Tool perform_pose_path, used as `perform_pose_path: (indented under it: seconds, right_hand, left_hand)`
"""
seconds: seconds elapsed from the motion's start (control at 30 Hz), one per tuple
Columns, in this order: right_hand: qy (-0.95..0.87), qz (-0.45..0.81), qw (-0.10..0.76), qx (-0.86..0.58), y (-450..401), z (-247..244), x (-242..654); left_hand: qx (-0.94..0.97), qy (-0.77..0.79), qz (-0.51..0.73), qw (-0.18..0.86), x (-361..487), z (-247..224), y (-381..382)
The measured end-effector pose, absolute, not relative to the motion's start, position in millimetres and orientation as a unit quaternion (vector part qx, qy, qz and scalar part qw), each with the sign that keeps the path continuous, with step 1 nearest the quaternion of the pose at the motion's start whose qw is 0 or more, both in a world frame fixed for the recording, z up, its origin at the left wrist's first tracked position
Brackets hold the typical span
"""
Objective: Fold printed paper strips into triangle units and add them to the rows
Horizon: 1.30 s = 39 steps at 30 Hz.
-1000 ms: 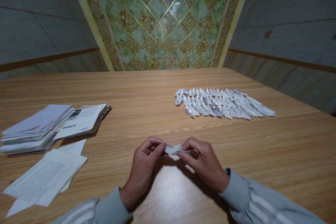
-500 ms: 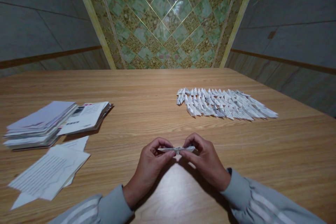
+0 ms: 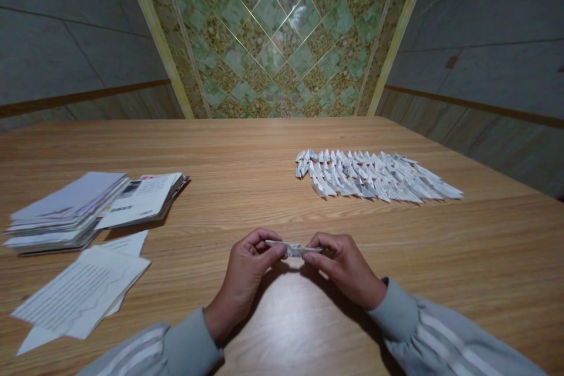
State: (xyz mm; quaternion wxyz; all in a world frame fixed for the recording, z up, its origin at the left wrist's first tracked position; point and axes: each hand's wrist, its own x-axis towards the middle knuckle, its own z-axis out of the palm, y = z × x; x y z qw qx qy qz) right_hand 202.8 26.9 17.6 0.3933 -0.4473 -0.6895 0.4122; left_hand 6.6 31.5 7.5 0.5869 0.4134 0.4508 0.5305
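Observation:
A small folded paper piece (image 3: pixel 294 249) with print on it is held level between my two hands, above the wooden table (image 3: pixel 229 188). My left hand (image 3: pixel 251 264) pinches its left end between thumb and fingers. The right end is pinched the same way by my right hand (image 3: pixel 346 261). Part of the paper is hidden behind the fingertips. Beyond my right hand, several folded paper shapes (image 3: pixel 374 176) with pointed tips lie in close rows.
At the left lie a thick stack of papers (image 3: pixel 66 205) and a second pile (image 3: pixel 143 200) touching it. Nearer to me, loose printed sheets (image 3: pixel 83 288) overlap. A tiled wall (image 3: pixel 282 41) stands behind the table's far edge.
My hands have moved slightly apart, the left one a little to the left. More of the folded paper's middle shows between the fingertips.

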Motion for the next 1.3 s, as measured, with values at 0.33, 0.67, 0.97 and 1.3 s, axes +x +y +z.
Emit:
perform_pose_path:
  seconds: [0.33, 0.67, 0.97, 1.3]
  right_hand:
    - [-0.676, 0.493, 0.373, -0.401, 33.5, 14.9, 206.7]
    - [-0.646, 0.521, 0.375, -0.413, 34.6, 11.6, 203.8]
    - [-0.632, 0.365, 0.388, -0.563, 63.7, 3.6, 205.4]
    - [-0.575, 0.139, 0.266, -0.761, 124.2, 6.2, 197.0]
  left_hand:
    - [0.362, 0.419, 0.555, 0.620, 2.1, 1.7, 39.1]
    - [0.349, 0.431, 0.565, 0.611, 3.6, -1.5, 42.2]
    - [0.387, 0.449, 0.581, 0.558, -1.6, -2.0, 48.8]
    - [0.437, 0.470, 0.546, 0.539, -1.6, -2.4, 47.7]
